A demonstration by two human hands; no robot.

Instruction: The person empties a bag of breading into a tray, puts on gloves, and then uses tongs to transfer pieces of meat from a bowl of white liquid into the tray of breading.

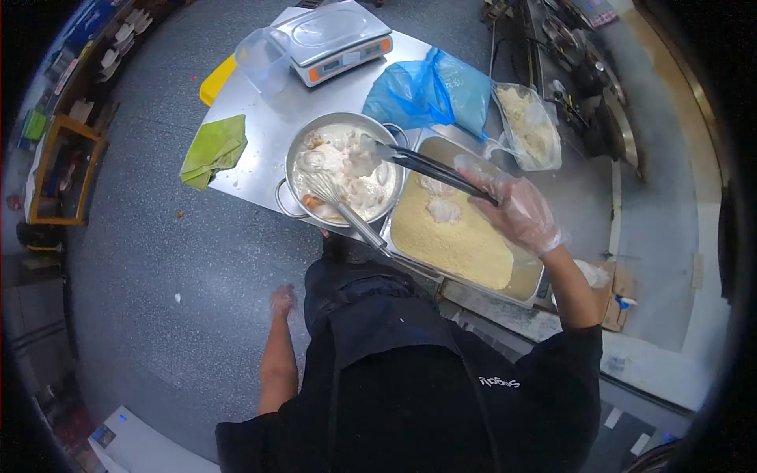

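My right hand [514, 207], in a clear plastic glove, grips a pair of black-handled tongs [440, 171]. Their tips reach into a metal pot [288, 159] of creamy white batter with coated pieces, seemingly meat. Whether the tongs pinch a piece [361, 156] is hard to tell. A wire whisk [355, 224] leans in the pot, its handle over the near rim. Beside the pot, a rectangular metal pan [526, 284] holds pale yellow breading [455, 248], with two coated pieces [443, 210] on it. My left hand [282, 300] hangs low at my side, away from the table, apparently holding nothing.
The steel table [266, 183] bears a digital scale [337, 41], a clear plastic jug [263, 62], a green cloth [216, 151] and a blue plastic bag [426, 94]. A clear bag of crumbs [529, 127] lies right of it. A cardboard box [618, 295] stands farther right.
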